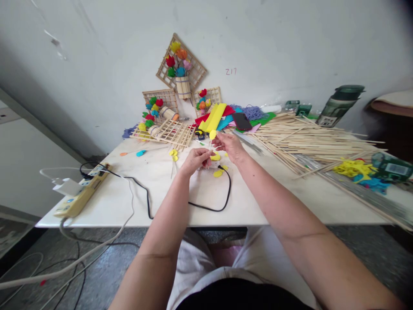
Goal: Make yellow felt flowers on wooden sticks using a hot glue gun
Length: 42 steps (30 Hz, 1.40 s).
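Observation:
My left hand (197, 161) is closed on a thin stem near the middle of the table. The stem rises to a yellow petal piece (213, 134) at its top. Beside that petal, my right hand (229, 146) pinches its edge with thumb and fingers. Under my hands lie more yellow pieces (218, 173) and a small device, partly hidden, with a black cable (229, 189). Left of my left hand sits a yellow flower piece (173, 154) on thin wires.
Wooden sticks (297, 137) spread over the right side, near a dark green bottle (340, 105). Lattice panels with flowers (182, 64) lean on the wall. A power strip (75, 202) lies at the left edge; a phone (241, 122) rests on coloured sheets.

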{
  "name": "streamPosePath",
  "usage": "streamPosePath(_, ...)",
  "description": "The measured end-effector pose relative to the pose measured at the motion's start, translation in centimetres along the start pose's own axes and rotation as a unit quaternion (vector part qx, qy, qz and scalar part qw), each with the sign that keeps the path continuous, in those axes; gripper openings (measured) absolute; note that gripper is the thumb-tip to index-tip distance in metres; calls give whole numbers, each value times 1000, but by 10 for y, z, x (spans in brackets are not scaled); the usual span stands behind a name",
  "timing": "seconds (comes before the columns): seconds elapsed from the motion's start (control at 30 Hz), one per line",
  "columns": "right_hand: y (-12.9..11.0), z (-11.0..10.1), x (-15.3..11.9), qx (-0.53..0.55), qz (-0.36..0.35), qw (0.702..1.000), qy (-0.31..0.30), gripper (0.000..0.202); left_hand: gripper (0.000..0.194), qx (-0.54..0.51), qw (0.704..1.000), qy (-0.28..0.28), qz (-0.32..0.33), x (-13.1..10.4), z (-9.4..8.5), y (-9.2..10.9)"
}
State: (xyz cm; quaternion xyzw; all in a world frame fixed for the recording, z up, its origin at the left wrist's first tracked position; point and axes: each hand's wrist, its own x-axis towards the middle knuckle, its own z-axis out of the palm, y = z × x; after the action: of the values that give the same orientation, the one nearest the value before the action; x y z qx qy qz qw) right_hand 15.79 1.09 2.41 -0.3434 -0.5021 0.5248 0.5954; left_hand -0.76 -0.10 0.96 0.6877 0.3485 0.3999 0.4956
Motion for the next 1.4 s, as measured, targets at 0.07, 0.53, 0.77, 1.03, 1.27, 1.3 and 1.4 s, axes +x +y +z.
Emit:
streamPosePath(0.07,0,-4,3,10,-8,999,50,44,45,11,1000,2,-2,0,0,0)
streamPosePath(0.53,-3,0,5,-14,3,994,112,24,43,67,998,-15,-9,-2,4,5)
streamPosePath(0.77,-5,-1,1,-9,-1,998,61,25,43,57,998,-4,-2,-3,4,6)
streamPosePath(1.03,-7,-7,-2,46,52,996,-50,42,42,46,999,5,-3,-2,3,5)
streamPosePath(1.27,-11,-11,5,73,68,992,75,41,38,54,998,25,8,1,1,-1)
streamPosePath(1.3,-10,-12,6,69,63,991,97,40,37,51,998,27,13,1,1,-1)
streamPosePath(1.4,-6,-12,8,64,36,988,138,37,34,41,998,36,22,1,2,0)
